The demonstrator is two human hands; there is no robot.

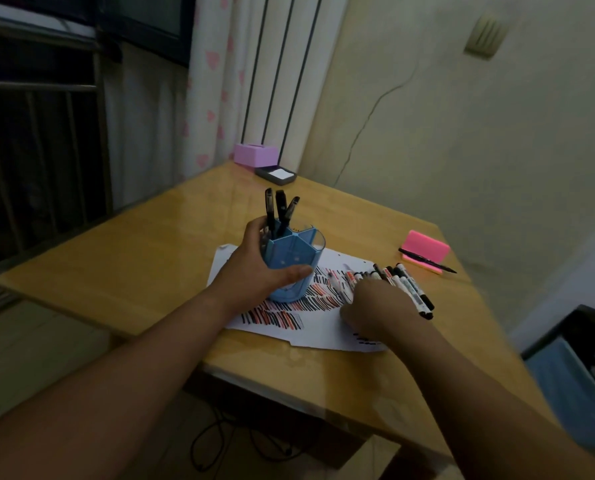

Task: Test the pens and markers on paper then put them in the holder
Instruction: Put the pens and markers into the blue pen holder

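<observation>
The blue pen holder [290, 268] stands on the sheet of paper [323, 329], over the red and black test strokes. It is split into compartments inside a clear outer wall. Three black markers [280, 209] stand in the far-left compartment, leaning apart, caps up. At the far corner of the wooden table [116, 271] a pink box [254, 154] sits closed, so I cannot tell what is in it. Just beside it is a grey tray [276, 175] with white note paper inside.

The table has bare wood to the left of the holder and beyond it. The paper lies well toward the near edge, and its front right corner comes close to that edge. Loose markers [405, 284] lie in a heap on the paper's right side, some with their black ends past the paper's border. Further right, near the table's right edge, a pink pad [425, 247] lies with a black pen [427, 260] across it.

My left hand [254, 268] grips the holder: the fingers curl round its left wall and the thumb lies across the near front, low down. My right hand [375, 308] rests knuckles-up on the near end of the marker heap. Its fingers are tucked under and hidden, so I cannot tell whether it has hold of a marker.
</observation>
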